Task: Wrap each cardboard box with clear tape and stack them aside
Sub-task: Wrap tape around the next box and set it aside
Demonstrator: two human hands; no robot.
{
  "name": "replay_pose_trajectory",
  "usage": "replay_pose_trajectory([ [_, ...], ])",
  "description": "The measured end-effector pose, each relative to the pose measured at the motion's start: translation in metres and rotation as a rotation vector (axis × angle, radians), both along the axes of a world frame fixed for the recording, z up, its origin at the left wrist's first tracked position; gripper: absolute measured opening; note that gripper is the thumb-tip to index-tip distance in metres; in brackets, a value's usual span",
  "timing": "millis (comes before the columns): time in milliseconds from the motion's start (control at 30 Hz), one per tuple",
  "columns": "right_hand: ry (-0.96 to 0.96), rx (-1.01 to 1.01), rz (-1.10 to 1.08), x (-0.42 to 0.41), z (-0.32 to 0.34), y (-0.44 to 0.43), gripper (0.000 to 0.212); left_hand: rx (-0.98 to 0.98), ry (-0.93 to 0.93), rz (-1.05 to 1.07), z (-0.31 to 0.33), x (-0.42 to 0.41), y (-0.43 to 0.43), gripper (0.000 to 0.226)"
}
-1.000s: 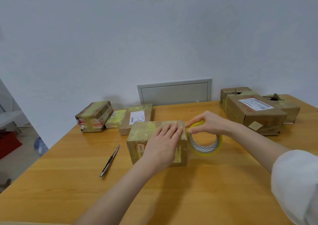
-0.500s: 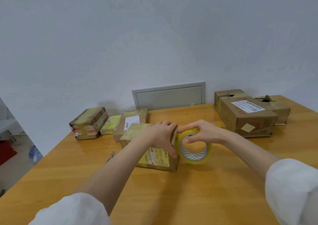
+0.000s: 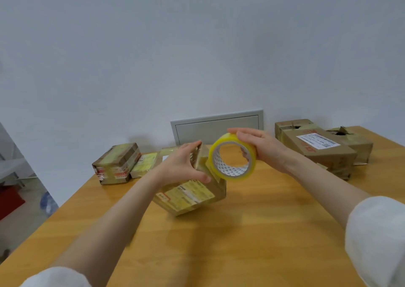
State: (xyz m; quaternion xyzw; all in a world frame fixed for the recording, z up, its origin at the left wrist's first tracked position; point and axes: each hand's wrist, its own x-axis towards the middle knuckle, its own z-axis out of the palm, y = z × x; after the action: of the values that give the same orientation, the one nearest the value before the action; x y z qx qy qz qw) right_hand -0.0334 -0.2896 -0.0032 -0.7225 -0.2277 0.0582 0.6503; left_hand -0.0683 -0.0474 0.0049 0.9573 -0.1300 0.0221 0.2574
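Plain pale wall (image 3: 197,45) with a grey access panel (image 3: 217,125) stood behind a wooden tabletop (image 3: 241,243). Item 1: larger cardboard boxes (image 3: 317,155), grouped at far right, tops torn; whether they were fully wrapped could not be told. Item 2: small wrapped boxes (image 3: 116,164), far left near the wall, glossy with tape and apparently set aside. Item 3: cardboard box (image 3: 217,188) in work at mid-tabletop, tipped up on a low corner, yellow label (image 3: 190,193) facing the camera; whether that corner touched the wood could not be told. Item 4: tape roll (image 3: 232,158), yellowish with a white core, was held upright against the box's raised right end. Item 5: left hand (image 3: 179,168), whose fingers reached over the box's far side while the thumb pressed the near face, clamping it between them. Item 6: right hand (image 3: 263,148), whose fingers curled over the top of the roll; its thumb was not clearly seen. Assessed step: turning the box while tape was paid round it. Handling notes: the roll was best kept close to the cardboard and square to its edges, so the band would lie flat rather than spiral. A steady pull would avoid slack and wrinkles. The left thumb could smooth each laid stretch before the next turn. A slow roll over each corner seemed wise.
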Motion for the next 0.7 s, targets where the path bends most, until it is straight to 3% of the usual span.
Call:
replay_pose_trajectory([
  [100, -0.068, -0.182, -0.02, -0.001, -0.005, -0.005, 0.023, 0.113, -0.011, 0.0, -0.008, -0.002, 0.004, 0.111],
  [300, -0.037, -0.186, -0.091, -0.003, -0.017, -0.01, 0.03, 0.192, -0.088, 0.01, -0.01, -0.006, -0.009, 0.113],
  [533, 0.014, -0.368, -0.12, -0.004, -0.03, -0.012, 0.032, 0.629, -0.282, 0.091, -0.027, -0.01, -0.019, 0.116],
  [700, -0.094, -0.572, -0.176, -0.003, -0.029, -0.011, 0.036, 0.713, -0.328, 0.137, -0.037, -0.014, -0.017, 0.117],
])
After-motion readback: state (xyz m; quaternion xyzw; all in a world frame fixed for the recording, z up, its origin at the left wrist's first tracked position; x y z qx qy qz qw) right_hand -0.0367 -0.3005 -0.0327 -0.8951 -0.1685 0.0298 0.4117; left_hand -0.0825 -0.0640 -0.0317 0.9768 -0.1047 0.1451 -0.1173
